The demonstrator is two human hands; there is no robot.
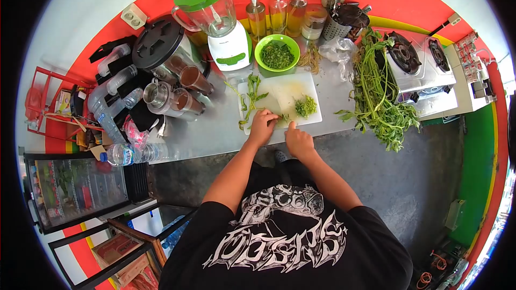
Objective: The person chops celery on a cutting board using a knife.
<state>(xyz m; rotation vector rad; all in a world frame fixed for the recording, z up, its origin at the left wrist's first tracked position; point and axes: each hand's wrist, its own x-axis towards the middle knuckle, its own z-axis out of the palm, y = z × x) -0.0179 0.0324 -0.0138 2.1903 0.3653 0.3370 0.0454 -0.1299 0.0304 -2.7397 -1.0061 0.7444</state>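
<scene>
A white cutting board point(279, 87) lies on the metal table. On its left part are green leafy stems point(252, 96), and a small heap of chopped greens point(306, 106) sits at its right. My left hand point(263, 127) is closed at the board's front edge, with its fingertips on thin green stems point(282, 118). Beside it, my right hand point(299, 140) is closed with the index finger pointing forward near the same stems; what it holds is too small to make out. Behind the board stands a green bowl point(294, 48) of chopped leaves.
A blender point(228, 45), oil bottles point(278, 13) and a utensil holder point(336, 28) line the back. A large bunch of greens point(376, 88) hangs over the front edge beside the stove point(430, 75). Metal cups point(161, 99) and a water bottle point(126, 154) are at the left.
</scene>
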